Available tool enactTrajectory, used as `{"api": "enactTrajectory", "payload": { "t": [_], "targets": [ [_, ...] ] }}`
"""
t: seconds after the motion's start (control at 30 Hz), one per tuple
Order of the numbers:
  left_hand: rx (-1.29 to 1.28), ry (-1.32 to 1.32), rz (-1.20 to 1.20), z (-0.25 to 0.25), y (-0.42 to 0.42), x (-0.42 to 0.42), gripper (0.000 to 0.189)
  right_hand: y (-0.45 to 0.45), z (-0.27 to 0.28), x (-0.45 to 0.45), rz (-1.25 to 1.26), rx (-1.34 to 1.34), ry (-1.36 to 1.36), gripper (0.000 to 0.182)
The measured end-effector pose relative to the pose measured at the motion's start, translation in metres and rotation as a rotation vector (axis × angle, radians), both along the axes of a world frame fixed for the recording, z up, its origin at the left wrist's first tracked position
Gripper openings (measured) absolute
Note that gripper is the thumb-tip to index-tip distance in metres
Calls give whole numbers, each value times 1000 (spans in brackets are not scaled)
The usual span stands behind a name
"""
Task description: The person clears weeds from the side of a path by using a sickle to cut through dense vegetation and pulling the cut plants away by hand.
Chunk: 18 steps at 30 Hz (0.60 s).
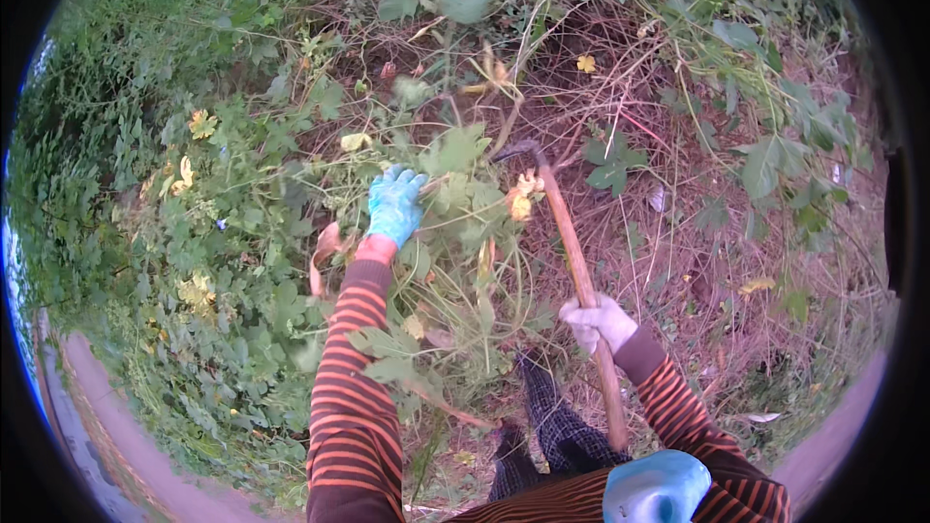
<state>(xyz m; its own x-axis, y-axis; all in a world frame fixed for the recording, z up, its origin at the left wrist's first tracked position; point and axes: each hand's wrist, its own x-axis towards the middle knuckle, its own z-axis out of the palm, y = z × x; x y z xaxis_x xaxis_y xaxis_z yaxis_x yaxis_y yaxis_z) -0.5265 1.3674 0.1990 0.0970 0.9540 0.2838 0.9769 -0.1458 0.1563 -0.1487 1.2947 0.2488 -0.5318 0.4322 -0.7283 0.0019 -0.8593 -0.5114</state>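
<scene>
My left hand (397, 205), in a turquoise glove, is closed around a bunch of green vine stems (454, 221) with broad lobed leaves. Its fingers partly hide the grasped stems. A pale glove covers my right hand (599, 323), which grips the wooden handle (569, 240) of a sickle-like tool around its middle. The tool's dark hooked metal blade (517, 150) points left at the far end of the handle, close to the vine leaves and apart from my left hand. The handle's lower end reaches down beside my legs.
Dense leafy growth (240, 232) covers the left side. Dry tangled stems (654, 247) lie on the right, with leafy vines (770, 152) hanging over them. My checked trouser legs (556, 414) stand below. A paved strip (116, 407) runs at lower left. A light blue item (657, 487) is at my front.
</scene>
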Motion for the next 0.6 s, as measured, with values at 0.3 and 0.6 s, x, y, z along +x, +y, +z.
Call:
{"api": "enactTrajectory", "payload": {
  "t": [0.3, 0.6],
  "targets": [
    [-721, 114, 68, -71, 86, 5, 53, -15, -25, 15, 16, -12, -57, 12],
    [-607, -566, 845, -130, 45, -14, 52, -18, -24, 10, 1, -26, -89, 12]
  ]
}}
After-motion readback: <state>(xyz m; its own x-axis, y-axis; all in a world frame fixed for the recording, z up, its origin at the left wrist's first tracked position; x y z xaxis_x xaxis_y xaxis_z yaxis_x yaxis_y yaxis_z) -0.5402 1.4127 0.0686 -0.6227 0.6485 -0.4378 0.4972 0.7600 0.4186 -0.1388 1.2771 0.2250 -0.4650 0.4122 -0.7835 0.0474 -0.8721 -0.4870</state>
